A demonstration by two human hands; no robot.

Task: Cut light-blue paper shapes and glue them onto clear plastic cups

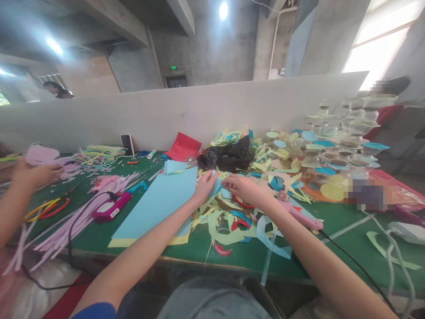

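Near the middle of the green table, my left hand [206, 186] is closed on a small piece of light blue paper [215, 185]. My right hand [237, 185] is closed at the right edge of that paper, where a darker blue bit shows by the fingertips. Large light blue sheets [159, 201] lie over yellow ones, left of my hands. Under and around my hands are cut paper scraps [229, 226] in yellow, green, blue and red. A pink glue gun [300, 215] lies beneath my right forearm.
A black plastic bag [232, 155] and red paper [183, 146] lie beyond my hands. Stacked clear cups with paper discs [338, 155] stand at right. At left are lilac strips [83, 217], a magenta box [112, 206], scissors [49, 209] and another person's hand [36, 173].
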